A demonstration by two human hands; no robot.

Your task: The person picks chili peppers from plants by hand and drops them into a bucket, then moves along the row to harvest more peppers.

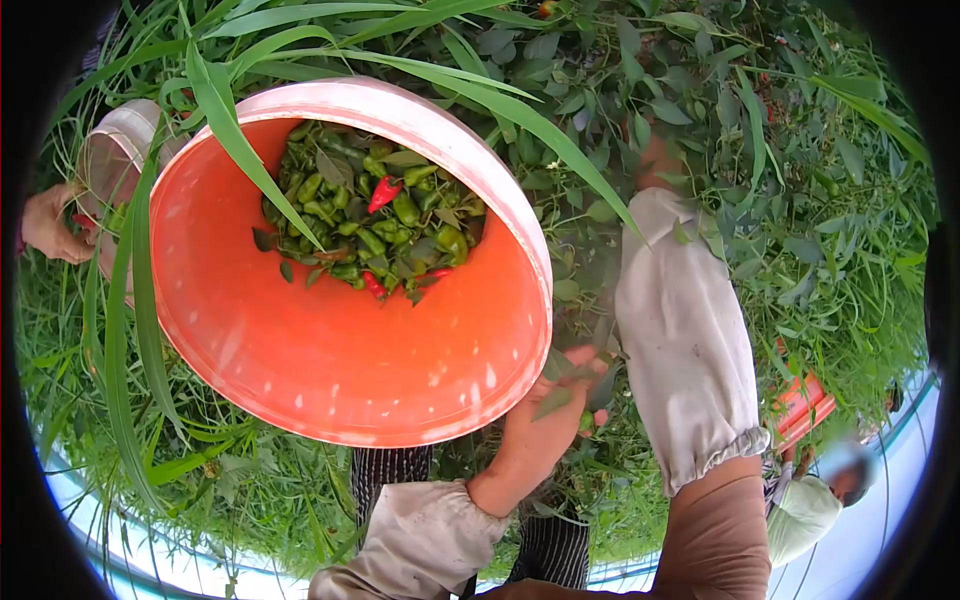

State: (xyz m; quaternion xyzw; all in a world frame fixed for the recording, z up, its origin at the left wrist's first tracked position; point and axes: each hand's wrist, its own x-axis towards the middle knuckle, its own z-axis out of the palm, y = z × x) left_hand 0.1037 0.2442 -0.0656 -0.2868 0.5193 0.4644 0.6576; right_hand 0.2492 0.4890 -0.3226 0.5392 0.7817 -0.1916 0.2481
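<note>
Supporting surface: dense bed of long-bladed green grass (pixel 860 300) and dark-green leafy plants (pixel 690 85). At 9 to 10 o'clock, the large, round, orange-red plastic bucket (pixel 345 345) with a whitish exterior sits amid this growth, mouth toward the camera; base contact is hidden.

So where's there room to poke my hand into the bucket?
There's a bare orange patch inside the bucket, between the peppers and the lower rim in this picture. It's crowded around the right hand, mostly hidden by leaves, and the left hand, also among leaves.
</note>
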